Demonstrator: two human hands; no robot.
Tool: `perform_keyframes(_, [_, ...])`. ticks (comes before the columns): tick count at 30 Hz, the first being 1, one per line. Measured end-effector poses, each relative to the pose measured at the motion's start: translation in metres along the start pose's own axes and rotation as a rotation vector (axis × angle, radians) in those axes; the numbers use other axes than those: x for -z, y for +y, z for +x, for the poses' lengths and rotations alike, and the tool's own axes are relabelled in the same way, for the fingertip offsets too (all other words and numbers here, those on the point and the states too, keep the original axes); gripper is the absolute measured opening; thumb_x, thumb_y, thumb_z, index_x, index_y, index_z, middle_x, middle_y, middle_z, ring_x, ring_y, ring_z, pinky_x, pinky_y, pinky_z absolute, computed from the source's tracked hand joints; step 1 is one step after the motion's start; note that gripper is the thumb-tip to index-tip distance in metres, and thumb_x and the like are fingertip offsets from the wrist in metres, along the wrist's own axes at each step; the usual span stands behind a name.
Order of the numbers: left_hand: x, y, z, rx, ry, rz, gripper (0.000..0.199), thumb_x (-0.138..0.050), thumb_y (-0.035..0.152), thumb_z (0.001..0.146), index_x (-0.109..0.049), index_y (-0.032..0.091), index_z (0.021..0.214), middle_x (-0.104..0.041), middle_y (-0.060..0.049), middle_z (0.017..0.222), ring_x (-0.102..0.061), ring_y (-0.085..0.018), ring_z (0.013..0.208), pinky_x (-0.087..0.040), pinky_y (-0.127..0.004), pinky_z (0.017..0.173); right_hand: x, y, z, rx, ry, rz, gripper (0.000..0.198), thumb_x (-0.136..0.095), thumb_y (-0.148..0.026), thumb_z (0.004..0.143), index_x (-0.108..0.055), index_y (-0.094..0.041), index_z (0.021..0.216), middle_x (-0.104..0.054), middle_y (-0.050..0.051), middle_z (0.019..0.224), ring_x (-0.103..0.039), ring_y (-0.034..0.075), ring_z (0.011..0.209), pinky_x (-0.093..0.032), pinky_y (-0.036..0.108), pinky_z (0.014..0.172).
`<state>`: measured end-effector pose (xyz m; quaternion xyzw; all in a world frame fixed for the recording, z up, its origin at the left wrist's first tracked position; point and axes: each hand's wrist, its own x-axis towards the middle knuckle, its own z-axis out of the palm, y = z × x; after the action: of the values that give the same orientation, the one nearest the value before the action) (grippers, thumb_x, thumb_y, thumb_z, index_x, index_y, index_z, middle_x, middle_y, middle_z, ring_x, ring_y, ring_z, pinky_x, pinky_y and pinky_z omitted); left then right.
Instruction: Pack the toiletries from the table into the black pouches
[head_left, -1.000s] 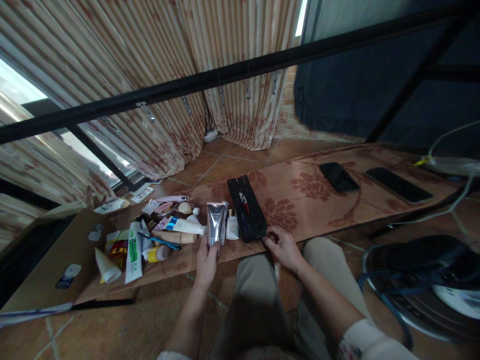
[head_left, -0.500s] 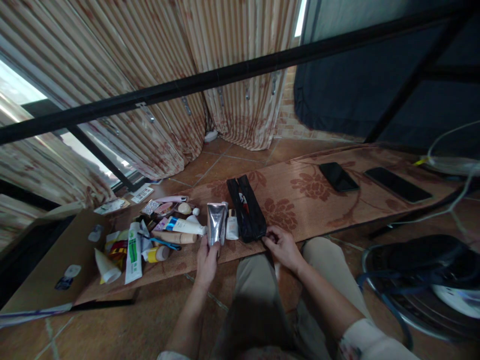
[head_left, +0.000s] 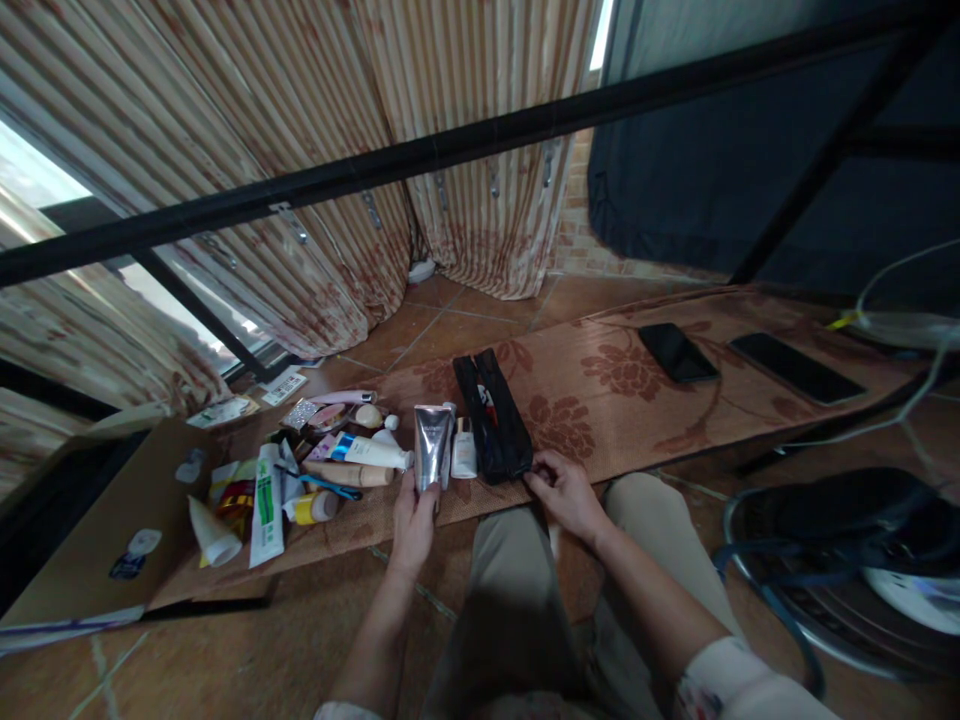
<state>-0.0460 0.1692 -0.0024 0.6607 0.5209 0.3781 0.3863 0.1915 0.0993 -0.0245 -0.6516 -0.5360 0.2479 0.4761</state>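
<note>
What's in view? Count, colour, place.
Floral cloth: one, brown, across middle
Silver tube: one, silver, below centre
Bottle: one, pale, right of silver tube
Pouch: one, black, right of bottle
Other toiletries: many, mixed, left of silver tube
Box: one, brown, far left
Phones: two, black, cloth's right
Curtains: several, beige, behind
Bars: several, black, upper half
Round object: one, dark, lower right
Legs: two, khaki-trousered, bottom
Left hand: one, bare, holding silver tube
Right hand: one, bare, at pouch
</note>
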Motion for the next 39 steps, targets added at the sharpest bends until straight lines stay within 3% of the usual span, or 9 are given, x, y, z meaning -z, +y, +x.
perform_keyframes(39, [-0.0013,-0.0024,-0.0007,-0.013,0.017,-0.003,0.034,-0.050,0.032,0.087,-0.058,0.019,0.117,-0.063,-0.005,0.112,-0.054,-0.023,0.112,-0.036,-0.035,0.099,0.0012,-0.0013,0.0004,-0.007,-0.013,0.010,0.006,-0.055,-0.023,0.078,-0.059,-0.019,0.079,-0.051,-0.002,0.066,-0.048,0.013,0.058,-0.039,0.024,0.057])
